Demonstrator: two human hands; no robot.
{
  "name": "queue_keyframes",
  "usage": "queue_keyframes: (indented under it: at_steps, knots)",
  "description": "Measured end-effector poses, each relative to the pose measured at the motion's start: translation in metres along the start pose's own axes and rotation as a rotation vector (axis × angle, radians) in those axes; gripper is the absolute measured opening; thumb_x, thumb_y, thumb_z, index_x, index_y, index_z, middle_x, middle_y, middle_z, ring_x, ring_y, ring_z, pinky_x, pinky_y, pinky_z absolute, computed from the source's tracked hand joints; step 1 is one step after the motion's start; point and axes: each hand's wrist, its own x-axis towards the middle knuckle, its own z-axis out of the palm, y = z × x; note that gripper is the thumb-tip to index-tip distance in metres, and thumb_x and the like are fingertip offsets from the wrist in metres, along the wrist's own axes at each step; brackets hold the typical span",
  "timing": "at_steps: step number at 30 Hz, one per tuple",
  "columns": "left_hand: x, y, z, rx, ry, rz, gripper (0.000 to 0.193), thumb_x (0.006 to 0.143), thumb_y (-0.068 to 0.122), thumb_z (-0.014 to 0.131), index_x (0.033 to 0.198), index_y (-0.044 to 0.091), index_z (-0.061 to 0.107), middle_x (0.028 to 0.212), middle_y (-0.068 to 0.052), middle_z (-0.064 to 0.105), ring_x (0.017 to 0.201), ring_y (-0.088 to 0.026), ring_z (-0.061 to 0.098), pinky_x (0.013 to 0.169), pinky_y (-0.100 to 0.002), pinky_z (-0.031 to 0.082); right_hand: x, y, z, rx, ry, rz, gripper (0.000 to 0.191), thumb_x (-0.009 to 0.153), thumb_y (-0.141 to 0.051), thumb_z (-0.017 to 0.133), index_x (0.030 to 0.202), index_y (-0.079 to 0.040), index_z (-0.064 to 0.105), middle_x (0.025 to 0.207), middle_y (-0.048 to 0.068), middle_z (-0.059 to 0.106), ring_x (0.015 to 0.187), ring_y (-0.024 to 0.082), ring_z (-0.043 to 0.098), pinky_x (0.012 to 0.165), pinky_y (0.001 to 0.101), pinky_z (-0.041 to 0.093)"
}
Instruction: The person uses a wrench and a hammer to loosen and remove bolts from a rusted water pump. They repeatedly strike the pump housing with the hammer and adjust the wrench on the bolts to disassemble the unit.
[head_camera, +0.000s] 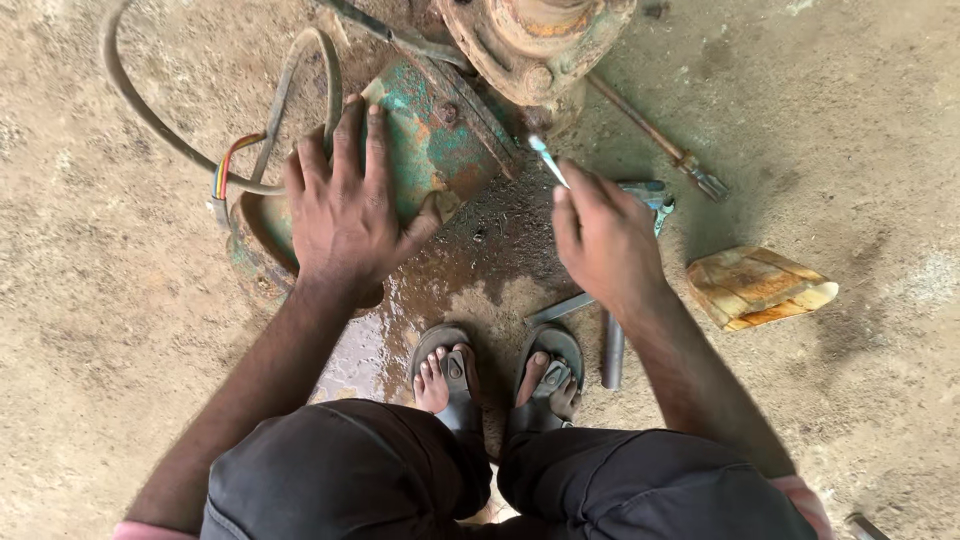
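My left hand (345, 205) lies flat, fingers spread, on top of a rusty green motor housing (430, 135) that rests on the dirt floor. My right hand (605, 235) is closed around a thin tool with a pale blue and white tip (548, 160), the tip pointing up toward the housing's rusty flange (530, 45). The handle is hidden inside my fist.
A grey hose and a bundle of coloured wires (228, 165) loop at the left. A rusty rod (650, 135), a blue-handled wrench (650, 195), metal pipes (612, 350) and a wooden block (760, 288) lie at the right. A wet patch (370, 335) spreads before my sandalled feet.
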Motion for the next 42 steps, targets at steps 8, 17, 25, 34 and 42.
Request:
queue_keyframes:
  at_steps: [8,17,25,34,42]
  knots:
    - [0.0,-0.002,0.005,0.01,-0.001,-0.004,0.101,0.097,0.08,0.039,0.161,0.003,0.023,0.161,-0.022,0.031,0.133,-0.044,0.04,0.108,-0.057,0.035,0.054,-0.022,-0.019,-0.295,-0.551,0.09,0.035,0.102,-0.002,0.053,0.134,0.012,0.059,0.071,0.022,0.073,0.048,0.021,0.067,0.047,0.0335,0.057]
    - [0.0,0.0,0.003,0.016,0.014,-0.003,0.102,0.097,0.08,0.041,0.161,0.002,0.025,0.16,-0.022,0.034,0.13,-0.043,0.042,0.108,-0.058,0.037,0.032,-0.009,0.008,-0.306,-0.419,0.083,0.039,0.101,0.006,0.052,0.137,0.017,0.056,0.07,0.023,0.071,0.046,0.025,0.066,0.036,0.0373,0.053]
    - [-0.001,0.001,0.01,0.013,-0.06,-0.032,0.102,0.097,0.079,0.04,0.163,0.003,0.022,0.164,-0.021,0.03,0.131,-0.043,0.041,0.108,-0.057,0.038,0.016,0.009,0.058,0.007,0.232,-0.197,0.031,0.108,0.001,0.056,0.133,0.019,0.053,0.102,0.034,0.071,0.08,0.036,0.076,0.06,0.0385,0.064]
    - [-0.004,-0.001,0.015,0.028,0.01,-0.027,0.099,0.1,0.077,0.042,0.164,0.005,0.022,0.163,-0.021,0.033,0.132,-0.043,0.045,0.108,-0.061,0.039,0.048,-0.012,0.034,0.057,0.292,-0.18,0.036,0.113,-0.023,0.043,0.105,0.006,0.062,0.067,0.011,0.066,0.045,0.015,0.055,0.036,0.0319,0.044]
    - [-0.002,0.007,0.018,-0.017,0.077,-0.063,0.1,0.098,0.077,0.049,0.164,0.006,0.023,0.162,-0.02,0.035,0.134,-0.044,0.044,0.113,-0.062,0.037,0.058,-0.006,0.039,-0.187,0.39,-0.297,0.048,0.117,-0.041,0.03,0.106,-0.002,0.056,0.064,0.003,0.054,0.048,0.016,0.046,0.039,0.0349,0.037]
